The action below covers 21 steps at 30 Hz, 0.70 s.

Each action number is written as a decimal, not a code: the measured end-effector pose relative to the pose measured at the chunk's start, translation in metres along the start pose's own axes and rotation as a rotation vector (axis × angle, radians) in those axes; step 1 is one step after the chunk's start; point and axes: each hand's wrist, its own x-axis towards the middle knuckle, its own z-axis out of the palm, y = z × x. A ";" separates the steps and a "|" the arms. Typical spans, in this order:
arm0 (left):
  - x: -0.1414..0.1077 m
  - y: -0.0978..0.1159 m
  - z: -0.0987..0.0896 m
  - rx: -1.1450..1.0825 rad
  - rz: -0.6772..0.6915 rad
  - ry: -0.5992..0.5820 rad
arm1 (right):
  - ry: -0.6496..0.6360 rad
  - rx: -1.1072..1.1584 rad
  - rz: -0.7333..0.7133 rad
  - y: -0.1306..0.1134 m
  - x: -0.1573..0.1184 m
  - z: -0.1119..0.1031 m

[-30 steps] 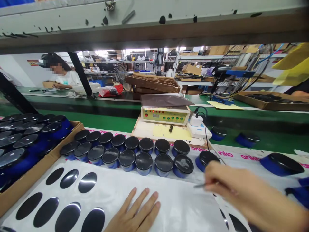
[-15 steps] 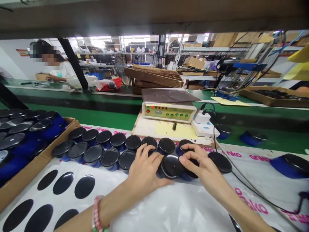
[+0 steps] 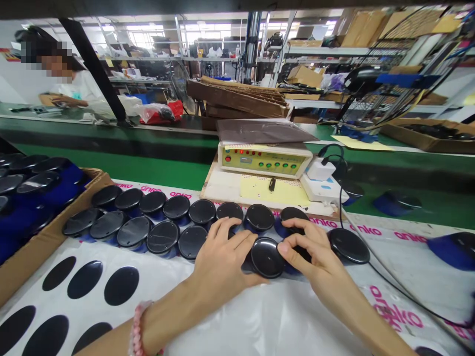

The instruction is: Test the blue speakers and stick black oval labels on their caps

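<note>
Two rows of blue cups with glossy black tops stand side by side on a white sheet (image 3: 297,316). My left hand (image 3: 226,252) lies over the front row, fingers spread, its thumb at the base of one black-topped cup (image 3: 267,258). At that cup's right edge, my right hand (image 3: 309,247) has its thumb and index finger close together on the rim; its other fingers reach over the neighbouring cups. Flat black discs (image 3: 121,286) lie on the sheet at the lower left.
A cardboard box (image 3: 48,237) of blue cups stands at the left. Behind the rows are a control box (image 3: 263,160) and a white plug adapter (image 3: 321,170). Cables run down the right side. A person (image 3: 79,89) sits across the green belt (image 3: 156,165).
The camera view has shifted, so the background sits higher in the picture. The black top between my hands now lies more evenly over its cup. My hands keep nearly the same places.
</note>
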 end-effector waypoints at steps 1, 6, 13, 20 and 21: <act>0.000 0.000 0.000 0.001 0.000 -0.002 | 0.005 -0.018 -0.010 0.001 0.000 0.000; 0.001 -0.001 0.000 0.005 -0.003 -0.003 | 0.048 -0.097 -0.089 0.004 -0.002 0.004; 0.001 0.000 0.000 0.009 0.021 0.014 | 0.100 -0.162 -0.174 0.002 -0.006 0.009; 0.002 0.001 -0.001 0.004 -0.002 -0.010 | 0.129 -0.263 -0.255 0.001 -0.008 0.011; 0.002 0.001 -0.001 0.001 -0.005 -0.013 | 0.136 -0.282 -0.270 0.001 -0.008 0.011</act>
